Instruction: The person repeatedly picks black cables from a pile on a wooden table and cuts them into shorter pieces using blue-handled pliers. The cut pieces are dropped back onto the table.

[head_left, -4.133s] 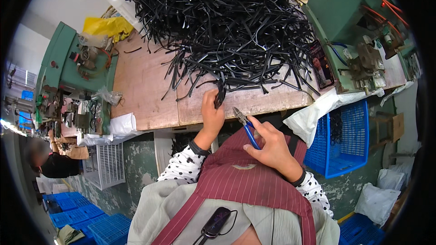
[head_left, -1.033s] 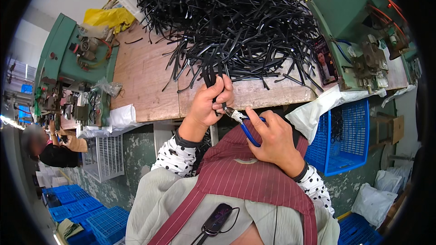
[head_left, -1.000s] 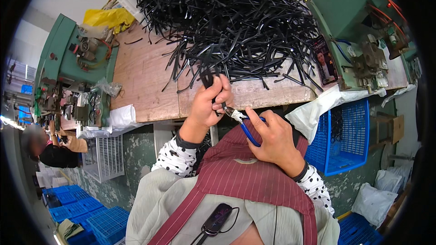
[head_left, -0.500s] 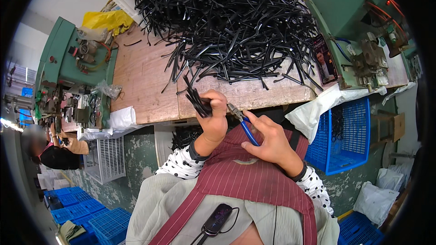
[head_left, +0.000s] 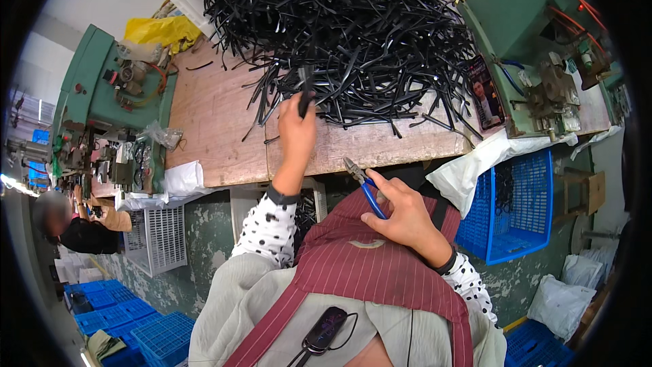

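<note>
My left hand (head_left: 297, 129) reaches out over the table's near part, its fingers closed on a small bunch of slim black eyeglass temples (head_left: 305, 88), blurred by motion. These overlap the near edge of a large pile of the same black temples (head_left: 339, 41). Closer to my body, my right hand (head_left: 406, 212) is wrapped round a pair of cutting pliers (head_left: 371, 195) with blue handles. The pliers' metal jaws point up and left, beside the table's front edge, and nothing shows between them.
Green machines stand left (head_left: 112, 95) and right (head_left: 506, 20) on the wooden table (head_left: 210, 115). A blue crate (head_left: 519, 211) sits below at right, a white crate (head_left: 156, 238) below at left. White sheeting (head_left: 468, 170) hangs over the edge. A person (head_left: 88, 234) is at far left.
My left hand has moved away from the pliers, forward to the pile's near edge, with the black temples in it. My right hand and the pliers have stayed almost in place.
</note>
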Demonstrator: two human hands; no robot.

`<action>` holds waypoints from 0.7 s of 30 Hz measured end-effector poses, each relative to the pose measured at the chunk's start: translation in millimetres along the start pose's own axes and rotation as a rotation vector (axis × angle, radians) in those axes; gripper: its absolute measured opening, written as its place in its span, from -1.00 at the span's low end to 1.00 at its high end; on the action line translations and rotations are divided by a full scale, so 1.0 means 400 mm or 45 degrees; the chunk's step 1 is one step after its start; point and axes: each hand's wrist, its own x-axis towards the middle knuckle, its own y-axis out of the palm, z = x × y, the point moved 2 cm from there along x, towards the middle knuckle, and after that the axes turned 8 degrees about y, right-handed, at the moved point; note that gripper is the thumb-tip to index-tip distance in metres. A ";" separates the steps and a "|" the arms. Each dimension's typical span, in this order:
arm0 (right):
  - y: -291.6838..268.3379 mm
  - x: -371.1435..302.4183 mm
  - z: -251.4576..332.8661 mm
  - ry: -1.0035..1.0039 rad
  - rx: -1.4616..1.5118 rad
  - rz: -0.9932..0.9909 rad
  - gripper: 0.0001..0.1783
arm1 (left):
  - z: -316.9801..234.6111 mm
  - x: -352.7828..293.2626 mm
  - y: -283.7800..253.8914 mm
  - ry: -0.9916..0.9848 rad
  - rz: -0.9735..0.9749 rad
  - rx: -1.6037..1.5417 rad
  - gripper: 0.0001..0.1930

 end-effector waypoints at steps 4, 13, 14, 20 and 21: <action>0.002 0.000 0.009 -0.007 -0.022 0.028 -0.13 | 0.006 0.030 0.049 -0.269 0.399 0.353 -0.79; -0.002 -0.005 -0.015 -0.033 -0.045 -0.035 -0.10 | 0.072 -0.011 0.030 0.075 0.118 0.423 -0.60; -0.001 -0.001 -0.012 -0.020 -0.048 -0.026 -0.10 | 0.077 -0.009 0.026 0.127 0.103 0.394 -0.58; 0.006 0.002 -0.012 -0.069 -0.067 -0.044 -0.09 | 0.052 0.001 0.009 0.075 0.360 0.359 -0.52; 0.004 0.000 -0.016 -0.081 -0.072 -0.058 -0.09 | 0.053 0.001 -0.003 0.055 0.292 0.362 -0.52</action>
